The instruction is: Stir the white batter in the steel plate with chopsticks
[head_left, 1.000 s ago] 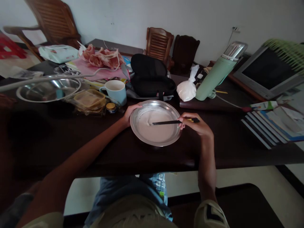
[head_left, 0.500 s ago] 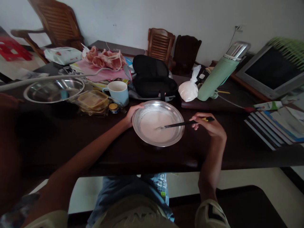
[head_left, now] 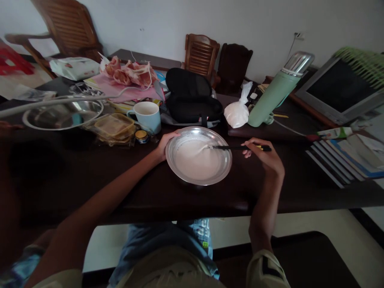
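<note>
A shiny metal bowl [head_left: 225,170] stands on the dark table in front of me, with a milky, pale pinkish liquid [head_left: 195,162] in it. My left hand [head_left: 167,145] grips the bowl's left rim, thumb on top. In my right hand [head_left: 261,151], just beyond the right rim, are black chopsticks [head_left: 231,147] with yellow marks near their upper end. They reach over the rim at a low slant, and their tips are in the liquid towards the back of the bowl, where streaks show on its surface.
Behind the bowl are a light blue mug [head_left: 147,116], a small yellow-lidded jar [head_left: 141,136], a black case [head_left: 193,100], a tied bag of white powder [head_left: 237,114] and a green thermos [head_left: 274,94]. Another metal bowl [head_left: 31,124] stands left, stacked books [head_left: 339,164] right. A person's arm [head_left: 10,160] shows far left.
The chopstick tips have swept from the front middle of the liquid to its back right, leaving streaks. My left hand still holds the rim. The view has shifted slightly.
</note>
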Available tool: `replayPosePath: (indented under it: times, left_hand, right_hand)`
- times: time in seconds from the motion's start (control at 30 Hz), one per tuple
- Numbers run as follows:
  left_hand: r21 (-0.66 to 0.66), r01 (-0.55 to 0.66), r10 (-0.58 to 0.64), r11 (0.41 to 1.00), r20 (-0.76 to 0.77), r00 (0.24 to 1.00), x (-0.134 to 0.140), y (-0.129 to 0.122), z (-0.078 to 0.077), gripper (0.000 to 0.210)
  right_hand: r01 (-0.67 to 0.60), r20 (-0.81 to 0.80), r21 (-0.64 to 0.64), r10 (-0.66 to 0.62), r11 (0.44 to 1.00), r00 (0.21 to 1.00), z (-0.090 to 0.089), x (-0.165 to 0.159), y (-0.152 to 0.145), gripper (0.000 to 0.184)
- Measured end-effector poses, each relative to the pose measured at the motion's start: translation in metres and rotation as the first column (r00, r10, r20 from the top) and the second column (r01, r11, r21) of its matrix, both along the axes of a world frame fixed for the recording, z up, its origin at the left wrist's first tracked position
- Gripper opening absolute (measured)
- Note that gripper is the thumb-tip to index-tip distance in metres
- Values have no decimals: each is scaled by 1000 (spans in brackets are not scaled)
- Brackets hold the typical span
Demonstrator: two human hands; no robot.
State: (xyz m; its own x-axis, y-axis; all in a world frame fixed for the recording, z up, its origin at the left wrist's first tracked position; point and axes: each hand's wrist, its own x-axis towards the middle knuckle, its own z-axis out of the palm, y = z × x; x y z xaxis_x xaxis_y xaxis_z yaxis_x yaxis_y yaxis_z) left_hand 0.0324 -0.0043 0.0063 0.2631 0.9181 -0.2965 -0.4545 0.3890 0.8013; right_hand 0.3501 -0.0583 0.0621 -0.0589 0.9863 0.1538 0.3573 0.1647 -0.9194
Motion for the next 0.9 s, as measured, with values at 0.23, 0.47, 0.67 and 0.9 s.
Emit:
replayPosePath:
  times: [0.23, 0.47, 0.67, 0.9]
  left_hand:
    - [37, 0, -2, 999, 38, 999, 0, 1, -1, 34]
    - [27, -9, 8, 1000, 11, 1000, 0, 0, -2, 31]
    - [26, -11, 11, 1000, 8, 1000, 0, -1, 0, 27]
    - [70, 1, 0, 998, -17, 1000, -1, 0, -1, 27]
  right_hand:
    - [-323, 2, -157, 327, 933, 945, 1, -6, -6, 32]
    - [-170, -29, -33, 169, 985, 985, 0, -13, -4, 29]
    - [-178, -2, -64, 178, 982, 984, 1, 0, -5, 29]
    - [-266, 3, -54, 266, 963, 964, 0, -10, -6, 24]
